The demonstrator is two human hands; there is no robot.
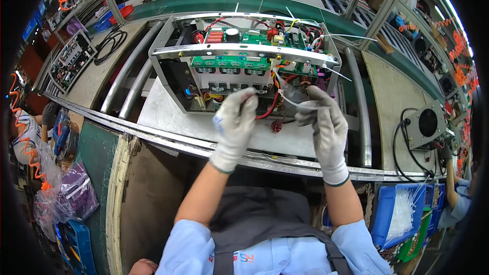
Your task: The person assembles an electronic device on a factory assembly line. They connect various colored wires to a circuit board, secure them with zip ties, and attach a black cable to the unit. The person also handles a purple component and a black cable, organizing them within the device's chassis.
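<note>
An open metal chassis with green circuit boards inside stands in front of me on a pale board. Both my hands wear white gloves. At its front opening, my left hand is closed, fingertips pinched together; what they hold, if anything, I cannot make out. To the right, my right hand grips a white cable tie, which runs toward a bundle of coloured wires. A thick red wire hangs below the bundle. Near it lies a small red-wound coil.
Metal rollers flank the pale board. On the right stand a unit with a black fan and a blue bin of white ties. Another open chassis sits at left. Co-workers are at both edges; a person's arm shows at right.
</note>
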